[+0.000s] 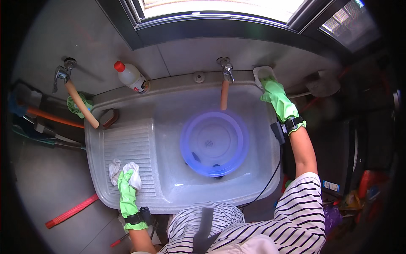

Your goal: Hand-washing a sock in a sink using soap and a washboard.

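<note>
My left hand [127, 189], in a green rubber glove, is closed on a white cloth [132, 177] over the ribbed washboard [127, 139] at the left of the sink. Another white bunched part of cloth lies beside its fingers. My right hand [272, 92], gloved alike, reaches to a small white plastic dish [263, 73] at the sink's back right corner; its fingertips are inside the dish, and whether they grip anything is hidden. A translucent blue basin [215, 173] stands in the sink bowl, with small dark things at its lower edge.
The sink rim [177, 83] carries a red-capped bottle [133, 77] and a brown brush-like object [111, 118]. Two taps with orange hoses, left [81, 103] and right [224, 94], hang over the sink. A small green fan [77, 104] is behind the left hose. A black cable runs along the right rim.
</note>
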Demonstrator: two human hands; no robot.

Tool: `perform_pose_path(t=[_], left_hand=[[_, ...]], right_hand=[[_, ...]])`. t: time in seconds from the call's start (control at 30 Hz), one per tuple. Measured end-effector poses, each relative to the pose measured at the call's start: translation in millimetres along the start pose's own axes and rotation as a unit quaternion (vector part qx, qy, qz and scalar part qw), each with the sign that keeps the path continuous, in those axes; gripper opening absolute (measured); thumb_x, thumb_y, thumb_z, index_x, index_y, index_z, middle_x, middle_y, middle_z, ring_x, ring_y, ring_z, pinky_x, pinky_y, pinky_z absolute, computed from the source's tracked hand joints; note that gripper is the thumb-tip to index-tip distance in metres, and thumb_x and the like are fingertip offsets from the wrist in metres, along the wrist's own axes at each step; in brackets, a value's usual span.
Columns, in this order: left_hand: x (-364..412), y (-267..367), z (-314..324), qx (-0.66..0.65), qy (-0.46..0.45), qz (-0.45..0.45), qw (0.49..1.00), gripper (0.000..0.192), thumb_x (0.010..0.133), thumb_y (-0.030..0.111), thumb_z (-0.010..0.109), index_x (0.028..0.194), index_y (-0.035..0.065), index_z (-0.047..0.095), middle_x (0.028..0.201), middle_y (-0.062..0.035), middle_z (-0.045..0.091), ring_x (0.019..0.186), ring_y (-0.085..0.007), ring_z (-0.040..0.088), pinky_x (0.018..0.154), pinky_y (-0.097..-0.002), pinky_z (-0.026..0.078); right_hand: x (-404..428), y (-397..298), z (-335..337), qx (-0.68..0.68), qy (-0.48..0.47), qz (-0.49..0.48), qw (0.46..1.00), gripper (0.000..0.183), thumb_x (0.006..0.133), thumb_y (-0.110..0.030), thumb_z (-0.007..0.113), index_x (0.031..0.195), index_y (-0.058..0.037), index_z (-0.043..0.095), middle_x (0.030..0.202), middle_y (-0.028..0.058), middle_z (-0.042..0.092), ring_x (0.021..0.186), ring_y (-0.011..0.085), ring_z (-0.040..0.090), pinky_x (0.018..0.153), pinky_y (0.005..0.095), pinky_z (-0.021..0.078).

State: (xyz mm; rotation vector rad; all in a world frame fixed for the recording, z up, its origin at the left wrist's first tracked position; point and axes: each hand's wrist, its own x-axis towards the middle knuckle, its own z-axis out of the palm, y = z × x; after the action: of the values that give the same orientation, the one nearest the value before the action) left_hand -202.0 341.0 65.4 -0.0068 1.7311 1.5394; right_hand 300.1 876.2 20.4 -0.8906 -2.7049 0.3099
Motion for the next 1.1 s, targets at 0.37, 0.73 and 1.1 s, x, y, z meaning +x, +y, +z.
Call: perform_pose_path(t=[0.37,0.73,1.1], left_hand=[[7.4,2.4,-6.0,-0.046,-0.030,-0.043,0.998,0.032,0.088,0.006,0.056,0.120,0.0002,0.056,0.109,-0.0064,0.061,0.099,-0.0182,0.058,0.087,-0.0290,0.046],[-40.8,65.5,45.9,-0.068,-0.239,-0.017,0.968,0.022,0.092,0.013,0.051,0.111,0.0043,0.059,0.089,0.0008,0.060,0.076,-0.0079,0.057,0.064,-0.0183,0.046],[-50.1,55.2,19.9,-0.072,-0.284,0.137,0.946,0.036,0.091,0.013,0.051,0.123,-0.0048,0.053,0.118,-0.0112,0.061,0.109,-0.0189,0.056,0.097,-0.0284,0.040]], right_hand=[[61.1,-131.0,-139.8,0.232,-0.003,0.261,0.937,0.056,0.071,-0.005,0.065,0.125,-0.0020,0.053,0.125,0.0170,0.055,0.118,0.0294,0.051,0.098,0.0355,0.0408],[50.4,-363.6,-108.5,0.734,-0.048,0.186,0.652,0.043,0.083,-0.006,0.062,0.123,0.0032,0.053,0.117,0.0168,0.061,0.111,0.0280,0.058,0.098,0.0393,0.0453],[79.6,-558.1,48.2,0.127,0.027,-0.258,0.957,0.020,0.073,-0.013,0.057,0.091,-0.0074,0.064,0.087,0.0071,0.060,0.087,0.0258,0.059,0.083,0.0408,0.0449]])
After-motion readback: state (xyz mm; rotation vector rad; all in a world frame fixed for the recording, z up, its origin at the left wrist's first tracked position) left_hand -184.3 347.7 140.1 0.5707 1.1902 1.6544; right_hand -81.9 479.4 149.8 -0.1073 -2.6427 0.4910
